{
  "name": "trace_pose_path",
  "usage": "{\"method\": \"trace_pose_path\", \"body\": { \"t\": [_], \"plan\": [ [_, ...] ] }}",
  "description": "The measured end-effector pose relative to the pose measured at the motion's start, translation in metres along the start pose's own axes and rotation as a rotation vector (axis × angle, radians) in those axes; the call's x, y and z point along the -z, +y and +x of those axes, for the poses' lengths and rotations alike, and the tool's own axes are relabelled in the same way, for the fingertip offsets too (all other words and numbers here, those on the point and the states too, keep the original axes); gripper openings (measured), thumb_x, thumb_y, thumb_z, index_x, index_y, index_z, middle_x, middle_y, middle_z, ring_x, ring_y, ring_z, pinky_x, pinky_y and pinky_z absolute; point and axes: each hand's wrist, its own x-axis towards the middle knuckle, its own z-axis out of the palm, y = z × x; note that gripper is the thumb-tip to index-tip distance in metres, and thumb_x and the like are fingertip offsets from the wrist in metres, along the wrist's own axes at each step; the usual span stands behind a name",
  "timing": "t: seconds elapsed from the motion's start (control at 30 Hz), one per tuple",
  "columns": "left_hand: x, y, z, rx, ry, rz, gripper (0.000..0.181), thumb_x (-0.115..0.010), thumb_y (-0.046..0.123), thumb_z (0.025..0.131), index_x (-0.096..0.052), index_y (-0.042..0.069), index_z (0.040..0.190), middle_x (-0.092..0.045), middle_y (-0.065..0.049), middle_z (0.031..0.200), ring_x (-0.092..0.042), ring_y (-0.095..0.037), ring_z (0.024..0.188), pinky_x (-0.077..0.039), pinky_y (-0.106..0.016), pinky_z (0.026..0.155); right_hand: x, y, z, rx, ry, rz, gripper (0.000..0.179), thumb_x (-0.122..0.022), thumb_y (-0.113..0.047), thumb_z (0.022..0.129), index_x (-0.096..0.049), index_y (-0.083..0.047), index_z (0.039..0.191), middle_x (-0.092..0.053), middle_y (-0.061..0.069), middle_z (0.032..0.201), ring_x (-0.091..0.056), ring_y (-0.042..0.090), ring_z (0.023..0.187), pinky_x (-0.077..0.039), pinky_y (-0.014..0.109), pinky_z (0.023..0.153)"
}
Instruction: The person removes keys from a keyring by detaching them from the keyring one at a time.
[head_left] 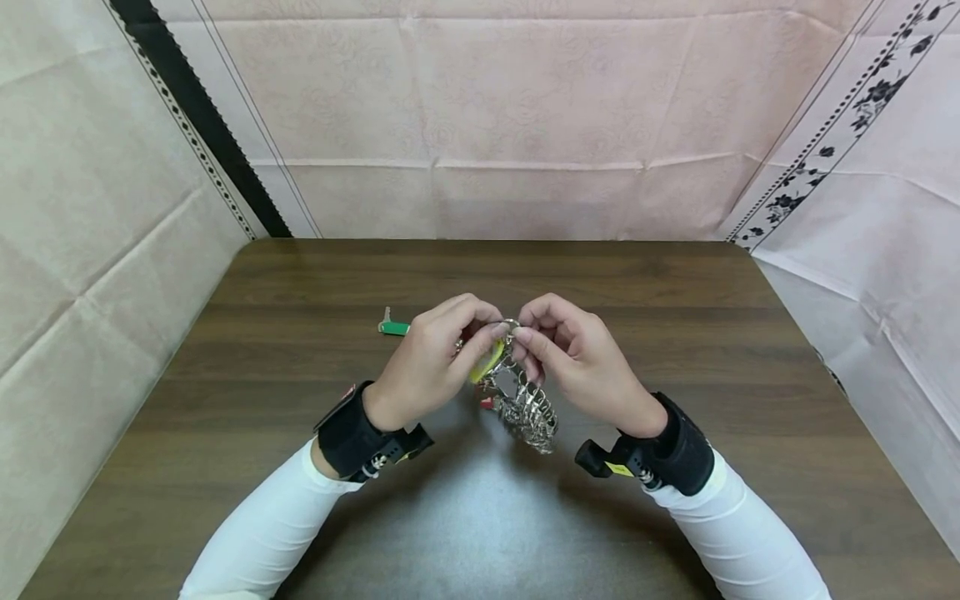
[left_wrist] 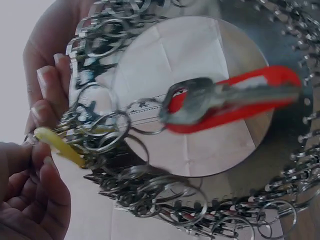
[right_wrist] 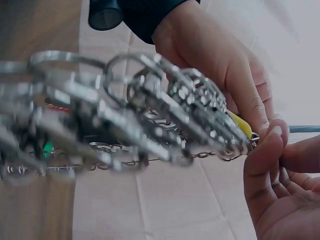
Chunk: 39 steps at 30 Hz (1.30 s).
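Note:
My left hand point(head_left: 435, 354) and right hand point(head_left: 588, 362) meet above the wooden table, their thumbs and fingertips pinching at a small metal ring. Beside the left thumb is a yellow key tag point(head_left: 489, 360), its end close to the pinched ring. Below hangs a bunch of silver split rings point(head_left: 534, 415) with short chains. A key point(left_wrist: 192, 102) on a red key tag point(left_wrist: 280, 82) shows among the rings in the left wrist view. Just past the left hand sticks out a green key tag point(head_left: 393, 328) with a key, partly covered by that hand.
The brown wooden table point(head_left: 300, 292) spreads under both arms. Pale cloth point(head_left: 525, 100) hangs behind it and at both sides. Black bands with small cameras point(head_left: 416, 440) are worn on both wrists.

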Motion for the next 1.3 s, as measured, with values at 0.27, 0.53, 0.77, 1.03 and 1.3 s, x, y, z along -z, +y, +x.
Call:
{"method": "trace_pose_path", "body": {
  "t": [0.27, 0.53, 0.77, 1.03, 1.3],
  "plan": [
    [-0.0021, 0.0015, -0.0004, -0.049, 0.042, 0.034, 0.013, -0.054, 0.016, 0.098, -0.058, 0.004, 0.097, -0.054, 0.0, 0.079, -0.048, -0.005, 0.071, -0.042, -0.017, 0.06, 0.0023, 0.0005, 0.0007, -0.008, -0.046, 0.036, 0.007, -0.05, -0.007, 0.098, -0.053, -0.001, 0.099, -0.055, 0.01, 0.077, -0.051, 0.018, 0.057, -0.048, 0.031, 0.05],
    [-0.004, 0.0018, -0.0002, -0.061, 0.063, 0.01, 0.011, -0.055, 0.013, 0.097, -0.058, 0.003, 0.098, -0.055, 0.0, 0.079, -0.049, -0.005, 0.07, -0.042, -0.016, 0.06, 0.0068, -0.0001, 0.0013, -0.03, -0.105, 0.141, 0.015, -0.044, -0.008, 0.101, -0.056, 0.001, 0.101, -0.056, 0.012, 0.074, -0.053, 0.021, 0.056, -0.049, 0.035, 0.05],
    [-0.0046, 0.0029, -0.0002, -0.053, 0.073, -0.028, 0.01, -0.055, 0.013, 0.096, -0.059, 0.003, 0.097, -0.056, -0.001, 0.079, -0.053, -0.004, 0.071, -0.046, -0.019, 0.059, 0.0074, -0.0009, 0.0018, -0.051, -0.104, 0.169, 0.017, -0.044, -0.009, 0.101, -0.057, 0.002, 0.102, -0.06, 0.015, 0.075, -0.058, 0.023, 0.057, -0.052, 0.036, 0.053],
    [-0.0039, 0.0033, -0.0005, -0.041, 0.072, -0.046, 0.01, -0.056, 0.014, 0.096, -0.059, 0.004, 0.097, -0.055, 0.0, 0.08, -0.049, -0.005, 0.07, -0.044, -0.023, 0.058, 0.0054, 0.0002, 0.0017, -0.013, -0.059, 0.148, 0.015, -0.045, -0.006, 0.1, -0.058, 0.002, 0.102, -0.062, 0.014, 0.072, -0.06, 0.022, 0.058, -0.053, 0.036, 0.055],
    [0.0006, -0.0033, 0.0032, -0.012, -0.047, -0.147, 0.017, -0.057, 0.02, 0.095, -0.063, 0.007, 0.105, -0.057, 0.001, 0.094, -0.048, -0.007, 0.073, -0.042, -0.024, 0.058, 0.0076, -0.0029, 0.0014, 0.004, -0.075, 0.061, 0.015, -0.045, -0.007, 0.1, -0.058, 0.002, 0.099, -0.061, 0.011, 0.072, -0.061, 0.02, 0.058, -0.053, 0.034, 0.055]
  ]
}}
